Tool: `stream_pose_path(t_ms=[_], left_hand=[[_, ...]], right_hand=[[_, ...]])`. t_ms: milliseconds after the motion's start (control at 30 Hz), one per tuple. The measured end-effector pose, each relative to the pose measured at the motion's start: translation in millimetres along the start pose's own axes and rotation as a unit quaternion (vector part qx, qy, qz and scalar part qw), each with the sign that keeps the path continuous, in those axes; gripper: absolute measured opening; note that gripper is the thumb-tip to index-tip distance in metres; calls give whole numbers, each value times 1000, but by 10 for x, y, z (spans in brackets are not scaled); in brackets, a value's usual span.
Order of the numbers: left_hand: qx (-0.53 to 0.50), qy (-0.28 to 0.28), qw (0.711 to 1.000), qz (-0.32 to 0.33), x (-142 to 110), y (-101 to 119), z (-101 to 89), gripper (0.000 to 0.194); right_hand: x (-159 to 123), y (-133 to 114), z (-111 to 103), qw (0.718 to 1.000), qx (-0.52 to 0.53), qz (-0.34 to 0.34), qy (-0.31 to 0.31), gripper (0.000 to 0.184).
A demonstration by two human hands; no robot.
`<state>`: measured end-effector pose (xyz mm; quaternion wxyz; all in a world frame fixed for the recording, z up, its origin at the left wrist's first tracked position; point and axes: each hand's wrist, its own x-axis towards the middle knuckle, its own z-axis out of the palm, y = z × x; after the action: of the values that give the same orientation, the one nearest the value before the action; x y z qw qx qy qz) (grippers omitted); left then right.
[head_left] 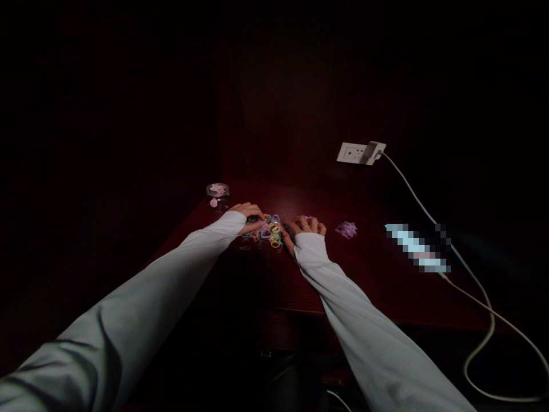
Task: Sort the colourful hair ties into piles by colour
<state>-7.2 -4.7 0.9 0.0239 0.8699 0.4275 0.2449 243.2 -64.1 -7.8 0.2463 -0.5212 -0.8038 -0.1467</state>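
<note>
A loose pile of small coloured elastic hair ties (pixel 266 233), in yellow, purple, pink, green and dark tones, lies on the dark red table. At its left edge rests my left hand (pixel 249 212), palm down, fingers reaching over the ties and thumb apart from them. My right hand (pixel 305 225) is on the pile's right side, fingers apart and bent, with a ring on one finger. Its thumb touches or nearly touches the ties. Something pink-purple shows just behind these fingers. To the right lies a separate small heap of purple ties (pixel 346 230).
A clear round container (pixel 217 197) with pink-and-white pieces stands at the back left. A phone-like bright device (pixel 416 249), blurred out, lies at right. Its white cable (pixel 472 280) loops to a plug in the wall socket (pixel 354 153). The table's front edge (pixel 295 311) is near.
</note>
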Motion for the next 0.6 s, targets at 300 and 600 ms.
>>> stream_pose_path(t_ms=[300,600], left_hand=[[44,19,998,-30,-27,29,-127,28],[73,7,997,1,-68,34,-137,36]], right_hand=[[9,-59,-38,999,31,-23,-15,37],[64,79,-254,973,125,130,144,42]])
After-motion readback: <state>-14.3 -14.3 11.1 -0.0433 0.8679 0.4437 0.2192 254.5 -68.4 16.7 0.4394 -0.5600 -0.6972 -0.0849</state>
